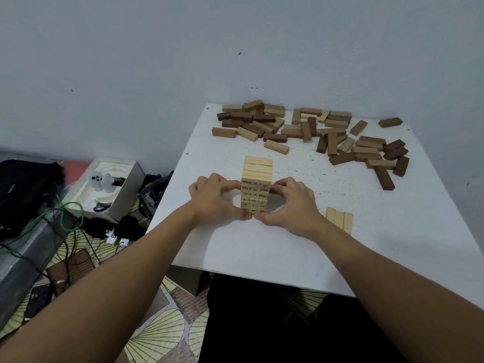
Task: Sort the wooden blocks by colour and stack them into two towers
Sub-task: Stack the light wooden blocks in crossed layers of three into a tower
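Both forearms are bare to the frame's lower edge, with no sleeves, and the left hand point(213, 199) and right hand point(290, 205) wear no rings, watch or gloves, with short nails

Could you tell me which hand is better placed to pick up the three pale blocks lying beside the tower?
The right hand: the three pale blocks lie just to its right, whereas the left hand sits across the tower.
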`<state>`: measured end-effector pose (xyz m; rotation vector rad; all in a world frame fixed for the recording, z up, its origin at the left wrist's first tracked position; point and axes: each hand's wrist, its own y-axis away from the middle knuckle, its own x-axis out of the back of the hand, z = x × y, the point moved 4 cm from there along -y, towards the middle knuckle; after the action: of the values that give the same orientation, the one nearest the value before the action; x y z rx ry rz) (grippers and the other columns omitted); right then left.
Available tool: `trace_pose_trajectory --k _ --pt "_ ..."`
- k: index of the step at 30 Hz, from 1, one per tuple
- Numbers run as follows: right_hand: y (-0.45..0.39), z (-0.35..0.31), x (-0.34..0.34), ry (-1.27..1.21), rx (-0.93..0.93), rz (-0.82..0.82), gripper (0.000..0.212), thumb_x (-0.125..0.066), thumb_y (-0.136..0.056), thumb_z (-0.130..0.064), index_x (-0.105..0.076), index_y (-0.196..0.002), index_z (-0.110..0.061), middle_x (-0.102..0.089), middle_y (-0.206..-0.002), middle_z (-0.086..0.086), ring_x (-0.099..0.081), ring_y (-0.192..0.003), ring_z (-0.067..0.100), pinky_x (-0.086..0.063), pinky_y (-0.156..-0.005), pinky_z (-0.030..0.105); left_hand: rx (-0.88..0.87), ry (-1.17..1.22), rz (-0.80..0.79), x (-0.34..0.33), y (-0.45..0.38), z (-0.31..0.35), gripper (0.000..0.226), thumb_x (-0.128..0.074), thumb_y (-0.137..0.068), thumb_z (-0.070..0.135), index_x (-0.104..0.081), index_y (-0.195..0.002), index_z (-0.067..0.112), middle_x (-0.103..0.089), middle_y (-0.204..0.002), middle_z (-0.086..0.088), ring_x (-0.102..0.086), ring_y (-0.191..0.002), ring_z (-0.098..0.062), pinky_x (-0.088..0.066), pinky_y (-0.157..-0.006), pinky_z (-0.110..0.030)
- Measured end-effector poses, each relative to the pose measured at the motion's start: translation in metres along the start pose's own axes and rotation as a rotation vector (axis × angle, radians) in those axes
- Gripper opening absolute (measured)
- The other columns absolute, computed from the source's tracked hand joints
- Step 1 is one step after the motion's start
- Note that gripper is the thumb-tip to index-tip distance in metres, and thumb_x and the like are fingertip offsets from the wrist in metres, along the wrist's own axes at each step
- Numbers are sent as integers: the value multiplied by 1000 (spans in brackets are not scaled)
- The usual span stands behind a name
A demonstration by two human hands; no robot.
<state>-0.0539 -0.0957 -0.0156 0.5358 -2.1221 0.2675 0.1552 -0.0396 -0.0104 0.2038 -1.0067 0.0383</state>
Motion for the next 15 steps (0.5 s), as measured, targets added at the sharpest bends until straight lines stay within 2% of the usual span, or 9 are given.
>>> trace_pose_trajectory --k 5,9,15 --pt "-1 -1 0 -2 7 3 71 -79 -69 -69 -60 -133 -44 -45 -122 -19 -37 -121 10 -23 -113 35 6 2 17 0 0 -1 65 -78 -63 77 -59 -123 61 -39 -112 15 -24 -116 -12 -16 -108 -33" --pt "0 0 0 8 2 -9 75 -77 -67 -73 -58 -134 -45 -44 -122 -19 -37 -122 10 -25 -113 37 5 38 12 1 2 0 72 -77 -59 77 -58 -125 58 -40 -112 16 -24 -116 -10 -13 -100 -29" --pt "-1 -1 1 21 6 -17 74 -76 -68 -73 -58 -134 -45 -42 -122 -18 -36 -124 11 -24 -113 36 -2 45 13 2 2 1 60 -82 -66 72 -57 -119 62 -40 -113 15 -23 -114 -10 -13 -98 -28"
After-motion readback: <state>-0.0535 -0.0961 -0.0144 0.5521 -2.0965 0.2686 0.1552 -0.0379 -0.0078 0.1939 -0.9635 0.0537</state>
